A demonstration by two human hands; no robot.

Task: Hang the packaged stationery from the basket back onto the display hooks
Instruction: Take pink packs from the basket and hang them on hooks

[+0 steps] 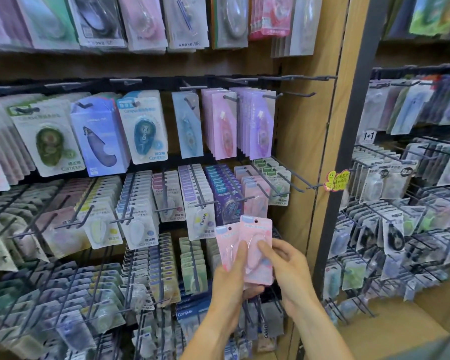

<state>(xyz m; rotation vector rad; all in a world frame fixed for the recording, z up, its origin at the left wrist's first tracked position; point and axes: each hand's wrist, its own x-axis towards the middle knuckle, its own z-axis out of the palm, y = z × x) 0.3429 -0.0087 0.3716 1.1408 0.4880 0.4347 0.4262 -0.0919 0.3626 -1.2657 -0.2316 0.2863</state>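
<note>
Two pink correction-tape packages are held up in front of the display. My left hand grips the rear pink package from below, thumb on its front. My right hand pinches the front pink package, thumb on its blister. Both packages have a hanging hole at the top. Just above them a hook carries similar pink packages. No basket is in view.
Rows of dark metal hooks stick out toward me, loaded with carded correction tapes. A wooden upright and a dark post divide this rack from another hook rack on the right. Bare hooks project at upper right.
</note>
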